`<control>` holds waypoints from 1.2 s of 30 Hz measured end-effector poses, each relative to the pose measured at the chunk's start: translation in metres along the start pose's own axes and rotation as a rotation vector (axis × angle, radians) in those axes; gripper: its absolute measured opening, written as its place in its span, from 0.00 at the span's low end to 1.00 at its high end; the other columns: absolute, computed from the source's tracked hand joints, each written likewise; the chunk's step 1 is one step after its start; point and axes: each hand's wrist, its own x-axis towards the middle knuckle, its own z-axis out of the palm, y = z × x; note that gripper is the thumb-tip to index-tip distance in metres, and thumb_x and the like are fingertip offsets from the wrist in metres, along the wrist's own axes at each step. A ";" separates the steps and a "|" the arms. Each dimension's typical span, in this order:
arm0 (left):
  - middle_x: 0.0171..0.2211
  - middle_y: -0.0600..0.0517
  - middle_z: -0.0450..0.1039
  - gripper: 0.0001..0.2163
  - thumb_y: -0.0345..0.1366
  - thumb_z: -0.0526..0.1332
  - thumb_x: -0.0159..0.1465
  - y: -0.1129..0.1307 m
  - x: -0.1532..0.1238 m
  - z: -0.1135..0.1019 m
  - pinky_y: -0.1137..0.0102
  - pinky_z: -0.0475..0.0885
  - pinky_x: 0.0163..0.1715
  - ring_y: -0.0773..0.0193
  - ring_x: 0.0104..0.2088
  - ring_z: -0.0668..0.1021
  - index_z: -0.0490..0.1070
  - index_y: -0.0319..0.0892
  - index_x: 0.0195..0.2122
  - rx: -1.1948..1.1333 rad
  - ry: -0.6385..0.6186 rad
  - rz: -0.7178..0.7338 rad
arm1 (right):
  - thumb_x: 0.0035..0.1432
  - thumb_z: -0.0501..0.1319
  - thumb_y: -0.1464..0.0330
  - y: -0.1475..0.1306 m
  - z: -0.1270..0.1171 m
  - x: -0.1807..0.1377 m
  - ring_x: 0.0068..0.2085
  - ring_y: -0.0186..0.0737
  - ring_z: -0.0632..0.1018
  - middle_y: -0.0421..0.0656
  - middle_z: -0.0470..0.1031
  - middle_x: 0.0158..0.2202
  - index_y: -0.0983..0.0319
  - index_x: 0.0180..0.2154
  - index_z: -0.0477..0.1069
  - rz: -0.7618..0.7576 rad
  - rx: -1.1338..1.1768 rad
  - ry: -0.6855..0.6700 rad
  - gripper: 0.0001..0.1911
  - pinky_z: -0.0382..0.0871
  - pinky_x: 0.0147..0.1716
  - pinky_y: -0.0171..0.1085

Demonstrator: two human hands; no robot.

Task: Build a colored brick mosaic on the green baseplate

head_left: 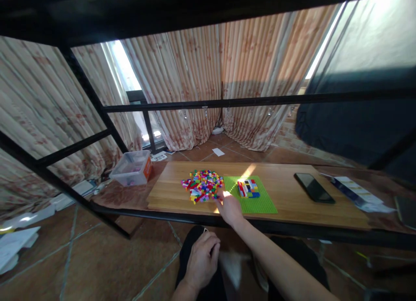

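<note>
The right hand [230, 208] reached over the near edge of the pale wooden surface [289, 203], its fingertips at the lower right edge of a loose pile of small multicoloured plastic bricks [204, 184]. Whether those fingers had gripped a brick could not be told. The left hand [203, 255] rested, loosely curled with its back upward, on the person's dark-clothed left leg [185, 245]; whether anything lay within it could not be told either.

Just right of the pile, a bright green studded square baseplate [260, 207] lay flat on the surface, carrying a low block structure of red, white, yellow and blue bricks [248, 189] near its middle. A strip of sunlight crossed the baseplate's left part. Farther right lay a black flat rectangular phone [313, 188], with a white and dark-blue packet [357, 193] beyond it. Left of the wood stood a clear plastic box with an orange label [130, 169].
</note>
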 end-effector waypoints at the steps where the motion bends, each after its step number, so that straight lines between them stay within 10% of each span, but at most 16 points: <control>1: 0.37 0.49 0.74 0.09 0.28 0.54 0.66 0.001 0.000 0.001 0.68 0.73 0.41 0.62 0.39 0.77 0.73 0.43 0.36 0.007 -0.004 -0.011 | 0.63 0.57 0.65 -0.001 0.005 0.004 0.40 0.42 0.78 0.47 0.79 0.41 0.61 0.44 0.73 -0.027 -0.052 0.005 0.11 0.64 0.34 0.35; 10: 0.36 0.49 0.74 0.09 0.27 0.53 0.66 0.000 0.000 0.002 0.68 0.72 0.38 0.62 0.37 0.76 0.72 0.43 0.36 0.050 -0.032 -0.049 | 0.65 0.54 0.70 0.008 0.026 0.010 0.38 0.42 0.77 0.48 0.77 0.39 0.62 0.43 0.73 -0.150 -0.144 0.049 0.11 0.63 0.32 0.36; 24: 0.33 0.48 0.74 0.10 0.28 0.53 0.66 0.008 0.009 0.006 0.70 0.74 0.36 0.63 0.36 0.76 0.73 0.42 0.33 0.102 -0.036 -0.036 | 0.61 0.53 0.63 0.122 -0.053 0.050 0.34 0.42 0.76 0.49 0.77 0.36 0.64 0.41 0.77 -0.066 0.300 0.315 0.17 0.68 0.35 0.40; 36: 0.28 0.51 0.73 0.09 0.31 0.56 0.65 0.006 0.028 0.000 0.74 0.75 0.31 0.66 0.29 0.76 0.75 0.44 0.31 0.154 0.071 -0.015 | 0.63 0.54 0.66 0.140 -0.036 0.062 0.37 0.39 0.76 0.45 0.78 0.40 0.60 0.43 0.77 -0.170 0.227 0.108 0.15 0.67 0.39 0.37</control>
